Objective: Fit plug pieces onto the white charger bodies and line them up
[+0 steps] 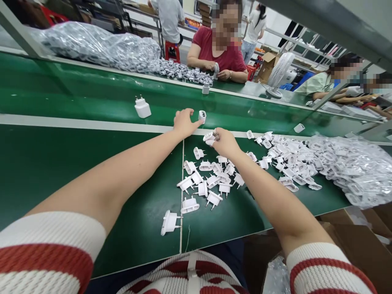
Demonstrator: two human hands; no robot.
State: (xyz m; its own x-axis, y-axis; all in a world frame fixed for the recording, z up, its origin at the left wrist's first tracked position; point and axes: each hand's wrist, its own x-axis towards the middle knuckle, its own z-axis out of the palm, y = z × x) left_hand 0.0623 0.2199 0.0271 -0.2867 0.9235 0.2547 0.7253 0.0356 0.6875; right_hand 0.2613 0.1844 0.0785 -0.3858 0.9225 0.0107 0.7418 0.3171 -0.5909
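My left hand [183,123] is over the white rail at the belt's near edge, fingers apart. Its thumb tip is at a small white charger body [202,116] standing on the green belt; whether they touch, I cannot tell. In the pinched fingers of my right hand [226,143] is a white plug cover [209,138], partly hidden by the fingertips. Below the hands, several loose plug covers with two pins [213,199] lie scattered on the green table. Further left on the belt stands a white charger [142,107] with its pins up.
A heap of plug covers [295,157] spills from a clear plastic bag [364,171] at right. Another charger body [299,128] lies on the belt. Across it, a co-worker in a red shirt [202,45] handles white parts beside a bagged pile [101,47]. A white fan [280,71] stands there.
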